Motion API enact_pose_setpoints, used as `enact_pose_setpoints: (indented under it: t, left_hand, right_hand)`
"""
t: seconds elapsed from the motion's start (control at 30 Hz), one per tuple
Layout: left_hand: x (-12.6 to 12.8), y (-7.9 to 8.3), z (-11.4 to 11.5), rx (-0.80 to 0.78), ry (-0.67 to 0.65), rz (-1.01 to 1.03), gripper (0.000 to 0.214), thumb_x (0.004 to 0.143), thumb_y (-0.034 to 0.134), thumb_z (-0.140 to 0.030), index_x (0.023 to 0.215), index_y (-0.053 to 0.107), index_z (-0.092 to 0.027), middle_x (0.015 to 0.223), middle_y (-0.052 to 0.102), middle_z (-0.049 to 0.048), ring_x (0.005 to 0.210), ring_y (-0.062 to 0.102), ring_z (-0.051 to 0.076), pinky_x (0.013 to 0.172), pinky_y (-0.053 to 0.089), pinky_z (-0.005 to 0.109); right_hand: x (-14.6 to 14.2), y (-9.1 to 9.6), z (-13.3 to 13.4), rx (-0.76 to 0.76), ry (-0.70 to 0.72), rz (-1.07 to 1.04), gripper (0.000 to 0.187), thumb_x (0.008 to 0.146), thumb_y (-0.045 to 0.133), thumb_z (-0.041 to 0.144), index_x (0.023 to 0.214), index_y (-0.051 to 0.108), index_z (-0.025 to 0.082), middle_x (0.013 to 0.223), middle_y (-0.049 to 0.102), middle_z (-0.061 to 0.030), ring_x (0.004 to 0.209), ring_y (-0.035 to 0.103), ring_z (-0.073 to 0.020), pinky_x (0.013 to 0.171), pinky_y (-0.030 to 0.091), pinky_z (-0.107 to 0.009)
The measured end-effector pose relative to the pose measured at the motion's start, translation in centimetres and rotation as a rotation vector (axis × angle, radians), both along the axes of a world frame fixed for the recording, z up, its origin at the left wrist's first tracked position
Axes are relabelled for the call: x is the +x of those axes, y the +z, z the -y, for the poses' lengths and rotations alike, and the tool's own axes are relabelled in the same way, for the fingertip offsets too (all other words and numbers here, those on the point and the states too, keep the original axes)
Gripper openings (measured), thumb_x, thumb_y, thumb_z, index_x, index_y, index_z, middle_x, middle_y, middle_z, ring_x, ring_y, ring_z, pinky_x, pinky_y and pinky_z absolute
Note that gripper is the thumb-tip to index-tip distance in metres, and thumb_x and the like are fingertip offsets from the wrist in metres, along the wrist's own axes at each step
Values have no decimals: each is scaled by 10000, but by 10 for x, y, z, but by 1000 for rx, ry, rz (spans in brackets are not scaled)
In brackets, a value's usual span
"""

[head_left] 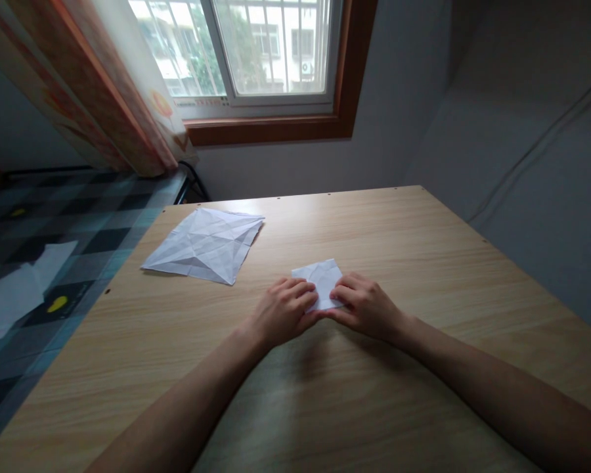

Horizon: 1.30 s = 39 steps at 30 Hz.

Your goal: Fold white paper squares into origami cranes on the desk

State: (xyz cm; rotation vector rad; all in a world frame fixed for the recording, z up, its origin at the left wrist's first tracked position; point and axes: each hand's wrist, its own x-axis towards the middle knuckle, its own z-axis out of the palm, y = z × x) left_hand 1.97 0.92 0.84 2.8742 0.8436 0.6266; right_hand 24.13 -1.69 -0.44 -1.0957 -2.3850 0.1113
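Observation:
A small folded sheet of white paper [324, 279] lies on the wooden table between my two hands. My left hand [288, 307] grips its left side, fingers curled on top and thumb along the near edge. On the other side my right hand [364, 303] pinches the paper the same way, and the two thumbs nearly meet at the near edge. Both hands are closed on it, partly covering its sides. Farther back on the left rests a larger creased sheet of white paper [209, 243], opened out, with no hand touching it.
The light wood tabletop [423, 263] reaches back towards a wall with a barred window [276, 52]. To the left, a bed with a checked cover [108, 240] carries loose white paper pieces [14, 295]. An orange patterned curtain [93, 85] hangs above it.

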Motion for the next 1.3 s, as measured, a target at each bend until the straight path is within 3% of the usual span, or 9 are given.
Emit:
enact_pose_setpoints:
  t: [0.2, 0.4, 0.53, 0.6, 0.67, 0.8, 0.93, 1.07, 1.3]
  left_hand:
    - [-4, -6, -5, -59, 112, 115, 341, 954, 509, -387, 705, 615, -179, 783, 686, 60, 743, 640, 172, 735, 480, 305]
    - [-1, -2, -8, -43, 285, 54, 246, 921, 560, -326, 733, 604, -175, 928, 686, 81, 884, 586, 232, 796, 485, 382]
    - [0, -2, -7, 20, 354, -10, 157, 902, 588, -320, 871, 632, -173, 1027, 667, 102, 951, 559, 263, 820, 474, 419]
    - [0, -3, -7, 82, 317, -12, 145, 908, 577, -278, 1002, 636, -185, 1159, 637, 114, 1034, 547, 269, 858, 461, 420]
    - [-1, -4, -7, 139, 183, -32, 167, 932, 541, -242, 1066, 637, -214, 1216, 623, 98, 1060, 549, 251, 880, 442, 404]
    - [-1, -2, -7, 124, -73, -132, 183, 966, 484, -218, 1035, 653, -212, 1007, 686, 60, 914, 591, 199, 821, 427, 347]
    - [0, 2, -3, 69, -62, -173, 216, 952, 447, -183, 1036, 646, -180, 997, 684, 92, 931, 609, 209, 841, 442, 358]
    - [4, 6, 2, 51, -38, -209, 219, 919, 443, -175, 1013, 639, -148, 1050, 684, 123, 977, 629, 236, 893, 457, 396]
    - [3, 6, 3, -18, 8, -145, 278, 946, 482, -340, 1112, 624, -168, 1223, 656, 129, 1155, 596, 272, 1119, 290, 506]
  right_hand:
    - [1, 1, -1, 28, -79, 47, 263, 952, 501, 242, 732, 625, 170, 794, 647, -83, 819, 564, -210, 748, 419, -311]
    - [-2, 1, -2, -69, -281, 100, 201, 933, 525, 249, 772, 616, 171, 840, 639, -74, 796, 568, -200, 694, 404, -293]
    - [-4, 0, -1, -77, -302, 143, 124, 913, 564, 231, 817, 617, 174, 853, 636, -69, 808, 564, -200, 703, 412, -287]
    - [-4, -1, -1, -22, -272, 139, 84, 912, 562, 193, 866, 630, 177, 887, 643, -73, 849, 563, -205, 731, 423, -288]
    - [-3, -1, 0, 54, -183, 157, 113, 921, 540, 148, 903, 646, 181, 921, 654, -77, 884, 561, -209, 758, 431, -292]
    - [-2, 3, 4, 105, -1, 255, 176, 923, 516, 102, 862, 669, 163, 862, 669, -84, 816, 570, -202, 733, 448, -299]
    - [-11, 6, 18, 118, -7, 390, 236, 900, 457, 46, 890, 683, 113, 870, 691, -138, 773, 603, -225, 695, 489, -330]
    - [-24, 7, 39, 189, -102, 527, 329, 823, 440, -5, 1047, 680, 13, 986, 697, -266, 833, 647, -305, 693, 526, -397]
    - [-31, 11, 58, 109, -180, 536, 337, 740, 458, -41, 983, 690, -26, 789, 690, -269, 622, 626, -293, 518, 478, -383]
